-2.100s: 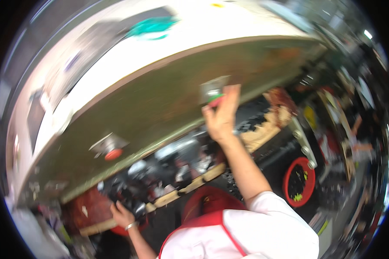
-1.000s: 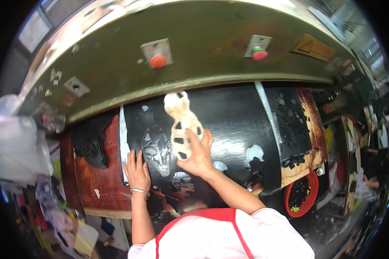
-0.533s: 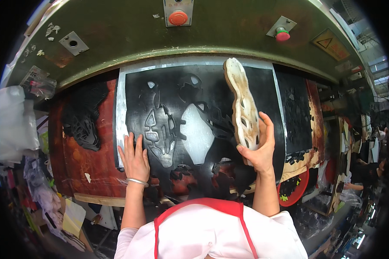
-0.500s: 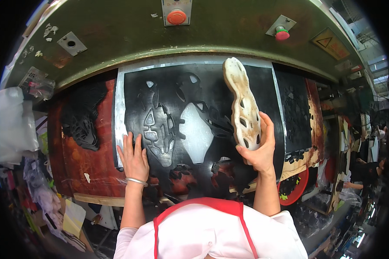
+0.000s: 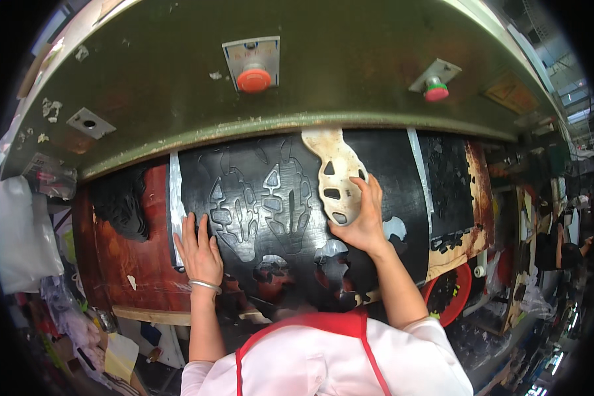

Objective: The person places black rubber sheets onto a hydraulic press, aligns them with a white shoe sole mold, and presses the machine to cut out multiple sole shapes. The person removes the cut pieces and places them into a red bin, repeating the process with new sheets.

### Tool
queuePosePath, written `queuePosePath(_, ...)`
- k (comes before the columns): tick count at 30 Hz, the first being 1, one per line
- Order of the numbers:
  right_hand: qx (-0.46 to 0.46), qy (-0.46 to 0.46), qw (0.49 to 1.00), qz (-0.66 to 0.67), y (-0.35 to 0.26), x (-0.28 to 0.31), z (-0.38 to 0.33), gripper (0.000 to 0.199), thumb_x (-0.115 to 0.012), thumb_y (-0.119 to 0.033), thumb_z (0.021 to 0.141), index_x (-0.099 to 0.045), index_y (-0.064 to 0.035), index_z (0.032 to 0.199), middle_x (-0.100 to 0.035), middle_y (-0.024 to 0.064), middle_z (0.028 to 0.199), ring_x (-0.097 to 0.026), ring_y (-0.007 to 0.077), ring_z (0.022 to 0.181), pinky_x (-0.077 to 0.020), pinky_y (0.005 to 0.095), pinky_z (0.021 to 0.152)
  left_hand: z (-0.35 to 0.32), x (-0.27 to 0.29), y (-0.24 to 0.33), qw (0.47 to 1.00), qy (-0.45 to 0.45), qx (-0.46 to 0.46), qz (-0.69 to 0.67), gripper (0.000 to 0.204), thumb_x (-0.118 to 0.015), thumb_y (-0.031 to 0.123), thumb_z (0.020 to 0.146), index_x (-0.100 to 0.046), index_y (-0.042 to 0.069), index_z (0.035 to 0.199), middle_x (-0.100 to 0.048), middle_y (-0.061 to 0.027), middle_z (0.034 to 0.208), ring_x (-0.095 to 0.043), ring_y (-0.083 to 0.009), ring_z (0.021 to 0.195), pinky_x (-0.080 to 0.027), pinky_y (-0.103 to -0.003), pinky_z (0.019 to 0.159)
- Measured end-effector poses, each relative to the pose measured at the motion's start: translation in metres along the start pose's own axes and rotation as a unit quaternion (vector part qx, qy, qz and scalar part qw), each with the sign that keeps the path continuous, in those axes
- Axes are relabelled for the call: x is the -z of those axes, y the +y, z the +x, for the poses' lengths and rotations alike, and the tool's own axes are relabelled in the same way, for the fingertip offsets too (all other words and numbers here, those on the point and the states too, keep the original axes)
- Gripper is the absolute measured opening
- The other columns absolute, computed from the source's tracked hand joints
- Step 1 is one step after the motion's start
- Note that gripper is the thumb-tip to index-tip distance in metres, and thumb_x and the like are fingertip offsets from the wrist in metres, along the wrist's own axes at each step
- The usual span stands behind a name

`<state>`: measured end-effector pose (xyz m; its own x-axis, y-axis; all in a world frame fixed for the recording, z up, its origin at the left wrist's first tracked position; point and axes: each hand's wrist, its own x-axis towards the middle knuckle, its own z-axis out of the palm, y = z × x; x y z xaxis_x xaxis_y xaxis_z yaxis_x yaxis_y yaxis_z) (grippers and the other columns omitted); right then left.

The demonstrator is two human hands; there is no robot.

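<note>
In right fingers, pale block

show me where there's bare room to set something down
Red board: bare below the black pile, left of the left hand, except one pale scrap. Black sheet: bare patch between the pale die and right silver strip. Crowded: left of the die, with cut outlines, and the holed near edge.

Right of the pale mould, the black sheet lies open — the green beam likely blocks beyond.
</note>
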<state>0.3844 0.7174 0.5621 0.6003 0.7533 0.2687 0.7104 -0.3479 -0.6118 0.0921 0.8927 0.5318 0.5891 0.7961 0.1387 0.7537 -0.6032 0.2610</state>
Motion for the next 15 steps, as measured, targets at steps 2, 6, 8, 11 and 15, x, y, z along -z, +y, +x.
queuePosePath(2, 0.029, 0.007, 0.999, 0.034, 0.013, -0.015, 0.024, 0.099, -0.084, -0.014, 0.053, -0.034, -0.0041, 0.138, -0.03, 0.0358, 0.139, -0.027, 0.0527, 0.132, -0.031, 0.0543, 0.109, 0.016, -0.006, 0.001, 1.0, 0.015, 0.017, 0.003, 0.048, -0.052, 0.01, 0.093, -0.046, 0.01, 0.141, -0.035, -0.0151, 0.151, -0.03, -0.0334, 0.142, -0.017, -0.052, 0.117)
queuePosePath(6, 0.055, 0.02, 0.998, -0.011, 0.022, -0.023, 0.068, 0.11, -0.087, -0.023, 0.058, -0.026, -0.0048, 0.148, -0.029, 0.0377, 0.142, -0.027, 0.0531, 0.133, -0.0308, 0.0539, 0.11, 0.067, -0.011, -0.001, 0.999, 0.042, 0.005, -0.023, 0.045, -0.052, 0.01, 0.094, -0.048, 0.009, 0.139, -0.04, -0.0164, 0.147, -0.035, -0.0339, 0.138, -0.022, -0.05, 0.116)
queuePosePath(8, -0.015, 0.063, 0.997, -0.031, 0.018, -0.007, 0.08, 0.103, -0.082, -0.03, 0.068, -0.024, 0.002, 0.147, -0.03, 0.0365, 0.143, -0.028, 0.0502, 0.135, -0.0284, 0.0516, 0.112, 0.084, -0.004, -0.007, 0.997, 0.039, -0.017, -0.068, 0.044, -0.053, 0.009, 0.094, -0.048, 0.007, 0.138, -0.043, -0.0177, 0.144, -0.038, -0.0351, 0.135, -0.026, -0.047, 0.115)
queuePosePath(11, -0.076, 0.232, 0.97, 0.005, 0.022, 0.043, 0.107, 0.089, -0.069, -0.027, 0.085, -0.017, 0.0106, 0.147, -0.028, 0.0345, 0.146, -0.028, 0.0473, 0.136, -0.0234, 0.05, 0.114, 0.074, 0.012, -0.019, 0.983, 0.13, 0.03, -0.128, 0.042, -0.058, 0.005, 0.091, -0.05, 0.003, 0.133, -0.052, -0.0213, 0.133, -0.048, -0.0382, 0.124, -0.041, -0.041, 0.102)
queuePosePath(15, -0.003, 0.291, 0.936, -0.197, 0.043, 0.088, 0.165, 0.09, -0.06, -0.038, 0.091, -0.011, 0.0127, 0.147, -0.014, 0.0379, 0.151, -0.015, 0.0504, 0.141, -0.0147, 0.0539, 0.115, 0.042, 0.001, -0.022, 0.97, 0.047, 0.21, -0.109, 0.029, -0.055, 0.019, 0.097, -0.055, 0.0, 0.119, -0.063, -0.0256, 0.108, -0.06, -0.043, 0.102, -0.046, -0.047, 0.083)
